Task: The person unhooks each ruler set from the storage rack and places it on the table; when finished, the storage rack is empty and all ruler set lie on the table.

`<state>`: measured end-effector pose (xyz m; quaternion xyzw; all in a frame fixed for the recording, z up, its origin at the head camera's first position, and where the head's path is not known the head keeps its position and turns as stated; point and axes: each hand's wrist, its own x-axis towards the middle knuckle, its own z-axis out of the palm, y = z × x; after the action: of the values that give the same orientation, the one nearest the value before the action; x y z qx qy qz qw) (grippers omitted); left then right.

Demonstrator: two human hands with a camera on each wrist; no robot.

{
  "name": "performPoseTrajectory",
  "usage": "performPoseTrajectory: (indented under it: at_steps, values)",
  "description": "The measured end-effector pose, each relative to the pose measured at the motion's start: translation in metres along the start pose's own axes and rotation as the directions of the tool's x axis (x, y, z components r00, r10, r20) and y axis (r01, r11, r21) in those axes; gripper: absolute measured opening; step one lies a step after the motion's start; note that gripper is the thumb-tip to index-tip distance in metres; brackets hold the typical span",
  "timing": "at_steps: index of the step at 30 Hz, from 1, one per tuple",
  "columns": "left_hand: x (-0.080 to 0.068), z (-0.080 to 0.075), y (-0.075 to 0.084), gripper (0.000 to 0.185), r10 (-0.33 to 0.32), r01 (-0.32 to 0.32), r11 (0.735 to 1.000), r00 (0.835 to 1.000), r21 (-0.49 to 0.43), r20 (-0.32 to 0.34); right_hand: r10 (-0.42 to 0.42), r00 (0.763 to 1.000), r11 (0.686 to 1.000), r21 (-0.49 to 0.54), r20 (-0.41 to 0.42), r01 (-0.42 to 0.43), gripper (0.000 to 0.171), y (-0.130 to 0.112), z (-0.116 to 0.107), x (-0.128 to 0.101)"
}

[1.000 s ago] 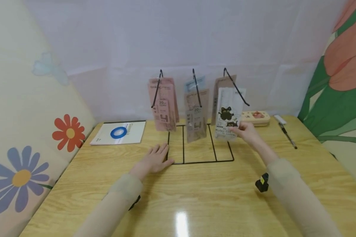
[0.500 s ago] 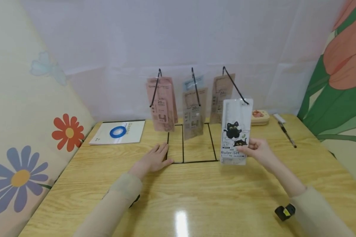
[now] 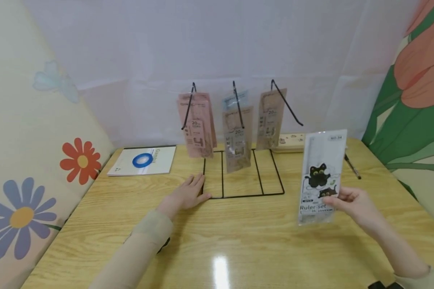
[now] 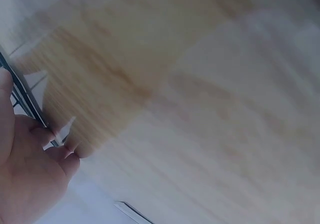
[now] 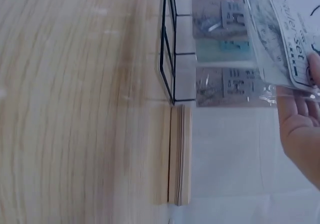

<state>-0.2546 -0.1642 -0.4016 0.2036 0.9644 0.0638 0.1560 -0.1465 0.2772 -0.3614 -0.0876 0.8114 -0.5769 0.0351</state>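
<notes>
My right hand (image 3: 354,204) pinches the lower right edge of a ruler set (image 3: 322,176) in a clear pouch printed with black cats. The pouch hangs upright above the table, apart from the rack. In the right wrist view the ruler set (image 5: 280,39) shows at the upper right. My left hand (image 3: 184,194) lies on the table with fingers extended, touching the left front corner of the black wire display rack (image 3: 242,196). Pink ruler packs (image 3: 195,130) hang on the rack's left hook, brown and blue packs (image 3: 237,136) on the middle one, and a brown pack (image 3: 271,120) on the right.
A notebook (image 3: 162,162) with a blue tape ring (image 3: 142,160) on it lies at the back left. Behind the ruler set, a cream pencil case (image 3: 289,141) and a black pen (image 3: 353,166) are partly covered. A white cloth (image 3: 217,40) stands behind the table.
The ruler set has come off the right hook and moved right and toward me in my right hand. My left hand stays at the rack's corner.
</notes>
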Motion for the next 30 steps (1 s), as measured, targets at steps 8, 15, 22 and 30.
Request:
performPoseTrajectory:
  at_steps: [8, 15, 22, 30]
  values:
    - [0.000, 0.001, -0.001, 0.076, 0.004, -0.004, 1.000, 1.000, 0.000, -0.007, 0.257, 0.962, 0.927, -0.257, -0.096, -0.273, 0.052, 0.011, -0.021, 0.030]
    - [0.001, -0.001, 0.001, 0.076, 0.002, -0.002, 1.000, 1.000, 0.001, -0.004, 0.388, 0.922, 0.825, -0.441, -0.014, -0.354, 0.044, 0.030, -0.026, 0.066]
    - [-0.001, -0.004, 0.004, 0.076, 0.014, -0.014, 1.000, 1.000, 0.007, 0.001, 0.389, 0.920, 0.772, -0.526, -0.051, -0.356, 0.044, 0.039, -0.022, 0.086]
    - [0.001, -0.002, 0.001, 0.076, 0.002, -0.002, 1.000, 1.000, 0.013, 0.010, 0.218, 0.965, 0.721, -0.643, -0.146, -0.261, 0.042, 0.028, -0.009, 0.088]
